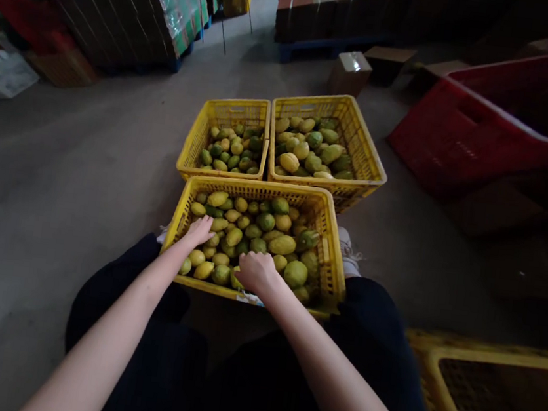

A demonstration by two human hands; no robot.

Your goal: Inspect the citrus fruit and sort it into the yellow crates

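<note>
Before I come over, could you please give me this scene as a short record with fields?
Near crate: yellow plastic, slatted walls, holding yellow and green lemons
Left hand: over the lemons at the crate's left side; grip unclear
Right hand: fingers curled near the closest rim, beside a yellow lemon; whether it holds one, cannot tell
Beyond: far left crate and far right crate, both yellow, side by side, both holding yellow and green fruit
Right side: red bin
Background: cardboard box on the floor
</note>
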